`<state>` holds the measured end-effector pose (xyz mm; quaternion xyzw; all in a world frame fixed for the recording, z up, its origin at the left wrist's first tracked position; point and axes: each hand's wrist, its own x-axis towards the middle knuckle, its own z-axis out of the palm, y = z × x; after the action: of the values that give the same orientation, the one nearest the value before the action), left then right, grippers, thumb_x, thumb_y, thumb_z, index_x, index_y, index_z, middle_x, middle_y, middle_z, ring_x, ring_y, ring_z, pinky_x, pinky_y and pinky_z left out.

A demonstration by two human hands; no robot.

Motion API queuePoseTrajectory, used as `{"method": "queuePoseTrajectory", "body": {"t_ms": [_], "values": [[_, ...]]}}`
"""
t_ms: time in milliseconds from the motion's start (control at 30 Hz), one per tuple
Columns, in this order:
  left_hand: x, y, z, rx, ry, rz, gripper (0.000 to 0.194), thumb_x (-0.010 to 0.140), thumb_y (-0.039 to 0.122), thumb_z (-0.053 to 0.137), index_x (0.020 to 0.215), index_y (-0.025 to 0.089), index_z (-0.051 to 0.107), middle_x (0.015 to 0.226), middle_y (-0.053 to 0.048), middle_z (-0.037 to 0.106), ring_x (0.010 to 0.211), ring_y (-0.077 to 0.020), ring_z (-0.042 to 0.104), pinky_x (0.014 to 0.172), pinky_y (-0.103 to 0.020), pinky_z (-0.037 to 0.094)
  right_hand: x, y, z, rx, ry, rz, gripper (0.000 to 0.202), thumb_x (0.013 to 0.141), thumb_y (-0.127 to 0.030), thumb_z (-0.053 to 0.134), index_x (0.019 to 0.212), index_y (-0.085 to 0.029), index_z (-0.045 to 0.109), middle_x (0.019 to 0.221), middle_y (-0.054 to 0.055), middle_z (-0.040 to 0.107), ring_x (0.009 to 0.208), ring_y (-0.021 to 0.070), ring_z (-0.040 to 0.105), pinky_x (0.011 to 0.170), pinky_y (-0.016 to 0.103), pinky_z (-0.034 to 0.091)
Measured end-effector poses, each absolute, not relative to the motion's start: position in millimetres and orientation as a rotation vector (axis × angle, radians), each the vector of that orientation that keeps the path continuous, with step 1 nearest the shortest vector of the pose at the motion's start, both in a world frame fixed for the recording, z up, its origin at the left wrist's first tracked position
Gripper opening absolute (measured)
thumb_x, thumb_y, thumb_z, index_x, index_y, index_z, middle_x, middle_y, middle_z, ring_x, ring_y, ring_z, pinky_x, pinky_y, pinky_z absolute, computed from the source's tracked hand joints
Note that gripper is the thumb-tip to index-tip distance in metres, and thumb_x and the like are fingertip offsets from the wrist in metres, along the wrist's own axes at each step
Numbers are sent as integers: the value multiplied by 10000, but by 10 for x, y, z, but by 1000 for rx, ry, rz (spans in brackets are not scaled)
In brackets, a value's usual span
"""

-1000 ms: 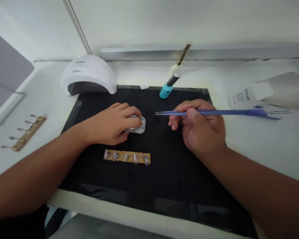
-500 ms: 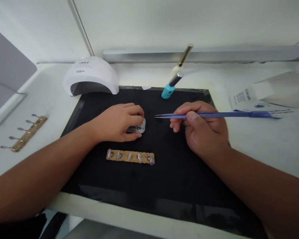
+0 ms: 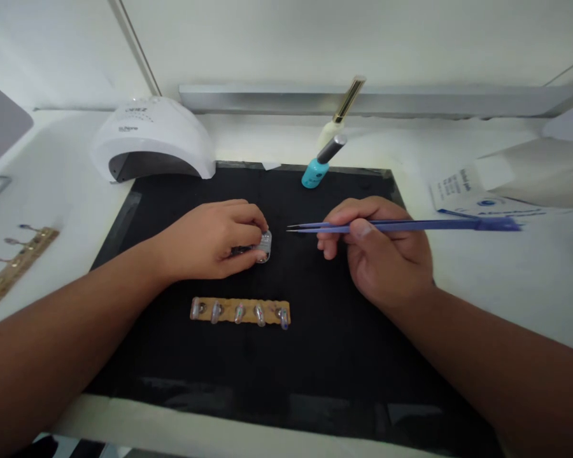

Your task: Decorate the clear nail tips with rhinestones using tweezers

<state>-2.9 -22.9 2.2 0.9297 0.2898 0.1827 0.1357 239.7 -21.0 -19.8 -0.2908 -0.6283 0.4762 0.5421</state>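
My left hand (image 3: 219, 238) rests on the black mat (image 3: 310, 356), its fingers closed around a small clear plastic case (image 3: 266, 245). Most of that case is hidden under the fingers. In my right hand (image 3: 386, 248) is a pair of blue tweezers (image 3: 424, 225), pinched between thumb and fingers. The tweezers' thin tips point left toward the case, a little apart from each other and with nothing visible between them. Nearer to me lies a wooden strip (image 3: 229, 311) bearing several false nail tips in a row.
Behind the mat's left corner stands a white nail lamp (image 3: 157, 137). A turquoise polish bottle (image 3: 315, 173) and a cream bottle (image 3: 329, 131) with a gold cap stand at the back. Another stand with nail tips (image 3: 21, 264) sits at left, a printed packet (image 3: 487, 191) at right.
The view has shifted slightly, so most things sit further left. My left hand's fingers have moved a little over the case. The tweezers stay in my right hand.
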Motion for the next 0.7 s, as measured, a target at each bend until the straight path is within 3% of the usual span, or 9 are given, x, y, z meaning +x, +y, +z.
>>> {"method": "queuePoseTrajectory", "body": {"t_ms": [167,367,700], "values": [[1,-187,46,2505,877,581,227,952,242,524,816,146,678,1032,-88,674,929,-166,638,838,-291,509,2411,-208,-204,-679,-1520,1112,148,892,-400,656,845,-262,682,716,6,626,510,151,542,455,319,401],[52,-178,40,2415,978,605,159,950,175,475,940,144,631,983,-74,663,904,-168,616,804,-299,508,2450,-293,-187,-637,-1649,1060,143,926,-359,601,894,-239,672,756,20,623,577,155,541,512,317,435],[117,-234,54,2267,1049,591,122,937,143,490,959,185,602,937,-18,642,870,-147,598,745,-268,482,2476,-327,-65,-550,-2139,858,178,905,-128,491,1009,-222,600,776,30,611,688,171,596,612,327,499]]}}
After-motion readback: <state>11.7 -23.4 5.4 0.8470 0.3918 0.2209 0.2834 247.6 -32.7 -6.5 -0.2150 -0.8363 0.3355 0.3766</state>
